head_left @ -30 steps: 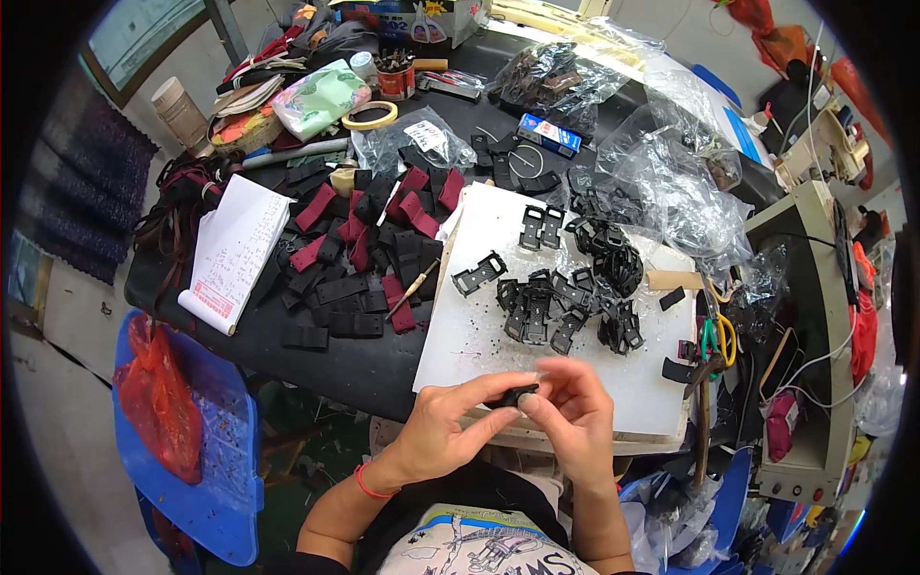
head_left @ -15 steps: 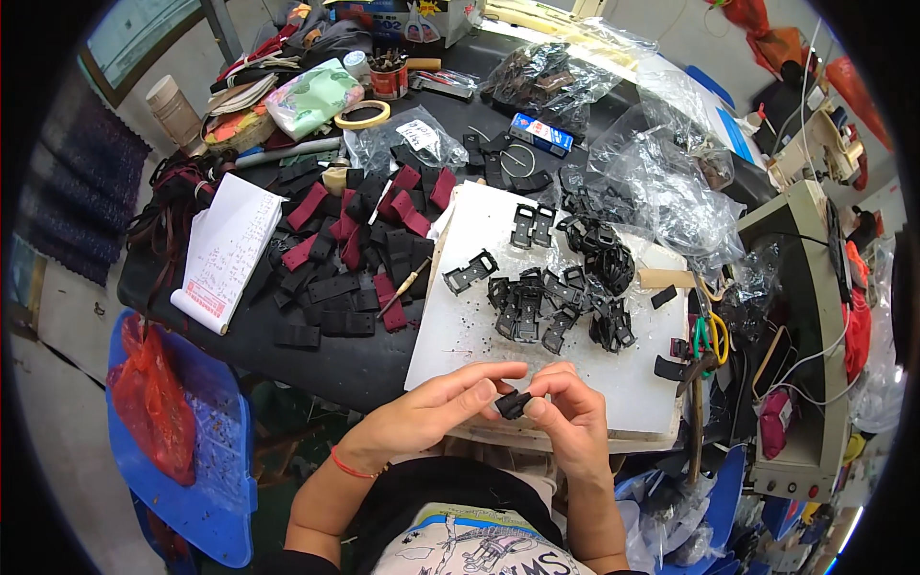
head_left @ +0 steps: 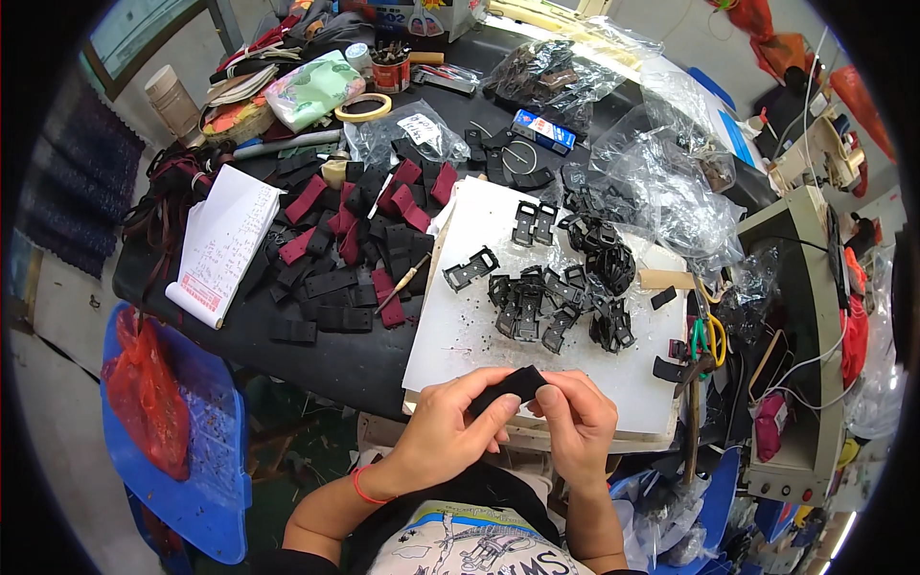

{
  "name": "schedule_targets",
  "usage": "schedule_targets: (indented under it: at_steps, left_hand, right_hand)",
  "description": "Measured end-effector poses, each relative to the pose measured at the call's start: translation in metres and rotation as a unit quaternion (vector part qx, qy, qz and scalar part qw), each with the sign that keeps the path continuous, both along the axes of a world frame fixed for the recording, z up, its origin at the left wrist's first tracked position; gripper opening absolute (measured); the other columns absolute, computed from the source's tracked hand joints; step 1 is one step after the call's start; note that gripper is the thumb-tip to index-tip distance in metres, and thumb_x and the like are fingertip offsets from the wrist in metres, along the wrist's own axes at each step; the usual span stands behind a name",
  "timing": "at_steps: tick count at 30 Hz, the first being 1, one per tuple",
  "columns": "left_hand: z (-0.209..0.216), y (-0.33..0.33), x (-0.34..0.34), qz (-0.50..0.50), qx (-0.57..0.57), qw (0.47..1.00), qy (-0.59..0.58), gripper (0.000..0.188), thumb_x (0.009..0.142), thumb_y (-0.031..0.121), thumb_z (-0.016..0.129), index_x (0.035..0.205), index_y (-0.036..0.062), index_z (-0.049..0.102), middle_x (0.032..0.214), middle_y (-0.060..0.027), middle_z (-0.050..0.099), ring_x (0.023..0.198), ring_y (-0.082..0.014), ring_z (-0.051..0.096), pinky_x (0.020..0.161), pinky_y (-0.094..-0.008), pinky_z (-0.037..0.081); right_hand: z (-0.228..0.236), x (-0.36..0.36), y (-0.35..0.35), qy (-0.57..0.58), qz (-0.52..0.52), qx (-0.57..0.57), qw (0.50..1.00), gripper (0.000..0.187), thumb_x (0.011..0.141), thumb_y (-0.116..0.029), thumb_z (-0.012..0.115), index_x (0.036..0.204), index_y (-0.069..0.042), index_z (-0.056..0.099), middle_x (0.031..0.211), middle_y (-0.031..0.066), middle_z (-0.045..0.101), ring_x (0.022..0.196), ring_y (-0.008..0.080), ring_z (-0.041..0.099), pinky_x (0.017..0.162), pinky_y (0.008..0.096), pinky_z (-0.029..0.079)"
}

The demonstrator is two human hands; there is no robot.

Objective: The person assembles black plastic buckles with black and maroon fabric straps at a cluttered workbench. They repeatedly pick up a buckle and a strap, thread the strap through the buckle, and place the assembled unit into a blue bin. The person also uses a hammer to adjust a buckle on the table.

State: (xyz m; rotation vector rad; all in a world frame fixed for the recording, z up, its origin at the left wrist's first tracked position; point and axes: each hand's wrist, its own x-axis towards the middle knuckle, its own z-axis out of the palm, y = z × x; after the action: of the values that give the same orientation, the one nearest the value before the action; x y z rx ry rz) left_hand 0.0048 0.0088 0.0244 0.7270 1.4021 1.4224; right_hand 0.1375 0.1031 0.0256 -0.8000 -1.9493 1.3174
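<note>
Between my two hands is a folded black strap piece (head_left: 518, 384), held over the near edge of the white board (head_left: 450, 335). My left hand (head_left: 458, 422) pinches its left part, thumb on top. At its right end, the thumb and fingers of my right hand (head_left: 577, 414) are closed on it. Beyond my hands, several black plastic buckles (head_left: 522, 307) lie on the board, some loose and some bunched together. A heap of black strap pieces (head_left: 335, 297) and dark red strap pieces (head_left: 307, 199) covers the black tabletop to the left.
A notepad (head_left: 225, 240) lies at the left, above a blue chair (head_left: 216, 422) with a red plastic bag. Scissors with green and yellow handles (head_left: 709, 335) and a hammer (head_left: 694, 374) rest at the board's right edge. Clear plastic bags (head_left: 671, 192) crowd the far right.
The black piece in my hands has been turned and now shows a wider flat face. My left fingers, stretched out before, have curled in around it.
</note>
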Motion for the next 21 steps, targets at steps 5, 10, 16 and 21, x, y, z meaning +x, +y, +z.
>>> schedule_targets:
  at_steps: [5, 10, 16, 21]
  left_hand:
    - [-0.001, -0.004, 0.008, -0.009, -0.005, 1.000, 0.007, 0.022, 0.094, 0.012, 0.054, 0.109, -0.0036, 0.058, 0.074, -0.0062, 0.063, 0.057, -0.0098, 0.062, 0.047, -0.0229, 0.051]
    - [-0.014, -0.002, 0.024, 0.070, 0.023, 0.997, 0.031, 0.016, 0.094, 0.009, 0.053, 0.104, -0.0020, 0.058, 0.073, -0.0063, 0.063, 0.059, -0.0089, 0.060, 0.050, -0.0242, 0.048]
    - [-0.024, -0.002, 0.008, 0.145, 0.060, 0.952, 0.262, 0.013, 0.089, 0.007, 0.055, 0.097, -0.0032, 0.059, 0.070, -0.0137, 0.062, 0.054, -0.0209, 0.058, 0.051, -0.0316, 0.045]
    - [-0.021, -0.006, -0.002, 0.087, -0.002, 0.986, 0.144, 0.023, 0.089, 0.008, 0.058, 0.110, -0.0029, 0.056, 0.081, -0.0132, 0.065, 0.064, -0.0177, 0.062, 0.057, -0.0293, 0.048]
  right_hand:
    - [-0.003, -0.003, 0.001, -0.020, 0.020, 0.091, 0.995, 0.010, 0.083, -0.001, 0.065, 0.092, 0.002, 0.064, 0.080, 0.0121, 0.062, 0.065, 0.0180, 0.060, 0.058, 0.0269, 0.047]
    - [-0.016, -0.025, -0.015, -0.006, -0.075, 0.115, 0.991, 0.007, 0.085, -0.003, 0.063, 0.084, 0.001, 0.057, 0.075, 0.0102, 0.053, 0.059, 0.0169, 0.055, 0.051, 0.0294, 0.044]
    - [-0.012, -0.030, -0.008, -0.025, 0.020, -0.023, 0.999, 0.008, 0.087, -0.006, 0.062, 0.084, 0.000, 0.058, 0.066, 0.0058, 0.057, 0.052, 0.0116, 0.051, 0.048, 0.0249, 0.040]
    - [-0.017, -0.031, -0.006, -0.036, 0.005, 0.059, 0.998, 0.011, 0.086, -0.007, 0.065, 0.082, 0.000, 0.058, 0.062, 0.0063, 0.058, 0.050, 0.0098, 0.051, 0.046, 0.0247, 0.039]
